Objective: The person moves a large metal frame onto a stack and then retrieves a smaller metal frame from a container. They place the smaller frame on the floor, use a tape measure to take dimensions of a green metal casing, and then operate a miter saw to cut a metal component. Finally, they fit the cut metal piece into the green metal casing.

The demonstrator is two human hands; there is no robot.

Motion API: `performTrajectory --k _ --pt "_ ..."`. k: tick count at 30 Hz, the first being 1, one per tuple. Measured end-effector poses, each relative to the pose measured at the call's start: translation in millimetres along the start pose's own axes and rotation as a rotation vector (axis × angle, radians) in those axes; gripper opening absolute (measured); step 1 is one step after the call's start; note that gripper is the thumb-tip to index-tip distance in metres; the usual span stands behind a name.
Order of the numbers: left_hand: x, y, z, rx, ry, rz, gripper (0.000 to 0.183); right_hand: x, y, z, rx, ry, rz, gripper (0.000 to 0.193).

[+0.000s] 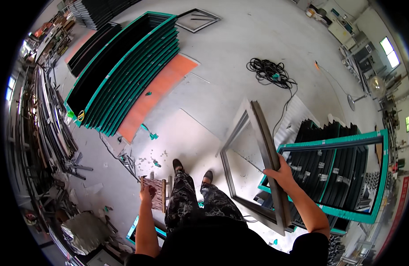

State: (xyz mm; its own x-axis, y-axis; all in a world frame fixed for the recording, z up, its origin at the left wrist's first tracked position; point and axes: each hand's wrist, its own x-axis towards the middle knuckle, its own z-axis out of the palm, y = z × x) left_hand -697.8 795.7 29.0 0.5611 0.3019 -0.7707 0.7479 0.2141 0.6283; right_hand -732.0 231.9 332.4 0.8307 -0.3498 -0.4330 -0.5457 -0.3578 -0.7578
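My right hand grips the side rail of a grey metal window frame, its thumb on the near face. The frame stands upright and tilted at my right side, with the floor showing through its opening. My left hand is low on my left, fingers curled; what they hold, if anything, is hidden. Below or against it is a small stool with a woven brown seat; I cannot tell whether the two touch. Right of the grey frame, a green-edged frame lies over a pile of dark frames.
A tall stack of green-edged frames stands on an orange board at the far left. Coiled black cable lies ahead, trailing toward the right-hand pile. Metal profiles line the left side. Another frame lies flat far ahead.
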Motion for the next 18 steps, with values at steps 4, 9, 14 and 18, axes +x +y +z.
performTrajectory --k 4,9,14,18 --pt "58 -35 -16 0.016 -0.115 -0.168 0.023 61 -38 29 0.064 0.086 -0.161 0.080" --pt "82 -25 1 0.081 -0.141 -0.350 0.023 148 -63 38 0.473 0.376 -0.126 0.072" --pt "108 34 -4 0.033 -0.042 -0.313 0.018 246 -77 89 0.804 0.574 -0.142 0.073" --pt "148 74 -16 -0.173 0.026 -0.369 0.014 303 -78 161 0.989 0.730 -0.082 0.072"
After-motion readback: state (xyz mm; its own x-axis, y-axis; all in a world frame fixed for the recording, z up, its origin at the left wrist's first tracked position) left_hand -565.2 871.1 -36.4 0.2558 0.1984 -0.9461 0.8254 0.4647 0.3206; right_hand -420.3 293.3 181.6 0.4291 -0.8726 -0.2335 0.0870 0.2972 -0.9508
